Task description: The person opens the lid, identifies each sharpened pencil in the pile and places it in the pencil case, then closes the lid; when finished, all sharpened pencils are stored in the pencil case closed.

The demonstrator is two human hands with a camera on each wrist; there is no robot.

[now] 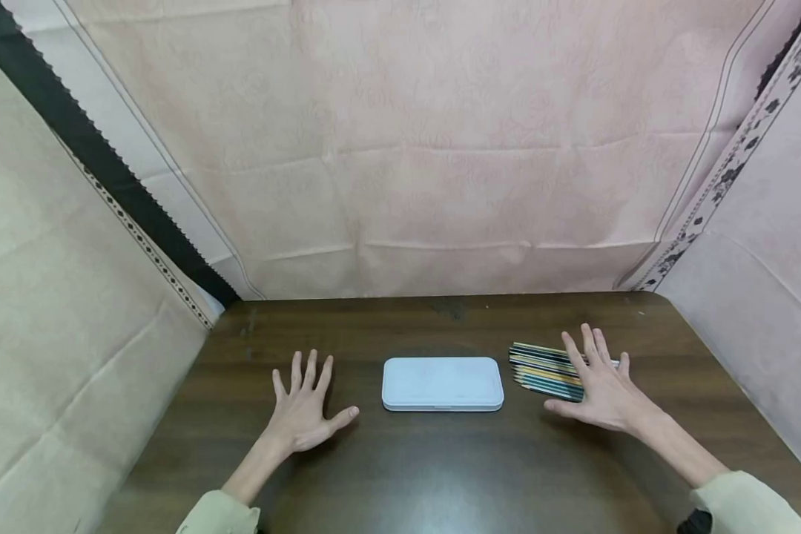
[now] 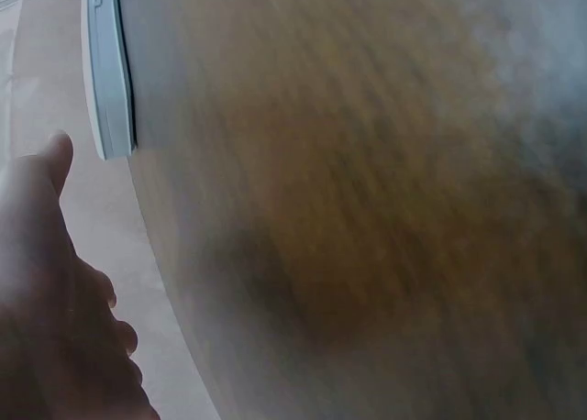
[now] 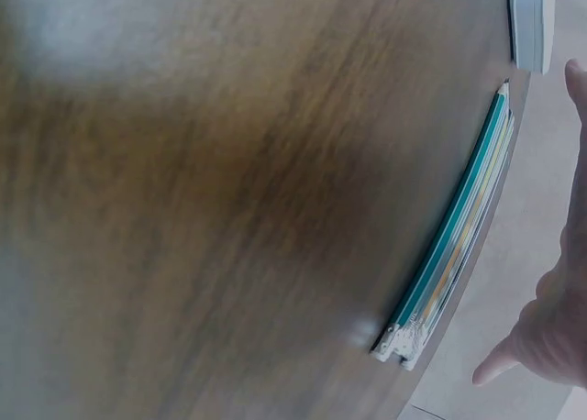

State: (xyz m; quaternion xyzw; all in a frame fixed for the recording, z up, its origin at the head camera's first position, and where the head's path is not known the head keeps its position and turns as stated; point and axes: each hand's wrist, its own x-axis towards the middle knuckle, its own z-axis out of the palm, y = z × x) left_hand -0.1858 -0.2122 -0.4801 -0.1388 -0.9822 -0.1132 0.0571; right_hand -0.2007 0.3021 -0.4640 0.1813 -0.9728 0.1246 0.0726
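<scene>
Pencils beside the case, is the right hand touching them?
Apart. The right wrist view shows a clear gap between the right hand and the pencils below it.

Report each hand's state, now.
Left hand: open, fingers spread, holding nothing.
Right hand: open, fingers spread over the pencils, holding nothing.
</scene>
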